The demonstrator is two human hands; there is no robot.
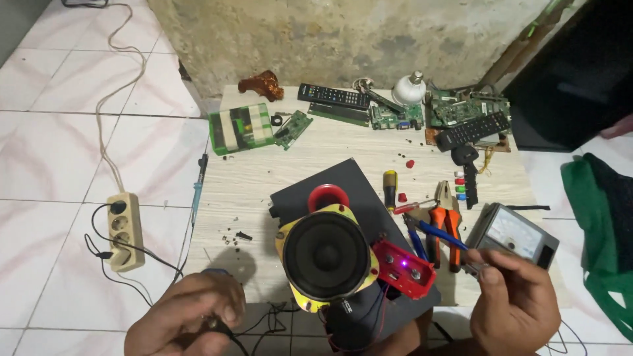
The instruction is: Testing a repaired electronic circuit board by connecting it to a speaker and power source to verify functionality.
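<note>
A round speaker (326, 254) with a black cone and yellow frame rests tilted on a dark grey board (356, 188) on the low table (277, 171). A red circuit module (403, 267) with lit lamps lies against the speaker's right side, with thin wires running under it. My left hand (188, 316) is at the bottom left, closed around a small dark part with a black wire. My right hand (514, 306) is at the bottom right, pinching a small metal piece beside the module and just below a grey analogue meter (514, 234).
Orange pliers (445, 224), blue-handled cutters (415, 240) and a screwdriver (390, 188) lie right of the board. Remotes (333, 95), circuit boards (468, 109), a bulb (409, 89) and a green-white box (241, 128) line the far edge. A soldering iron (198, 188) and a power strip (125, 231) are at the left.
</note>
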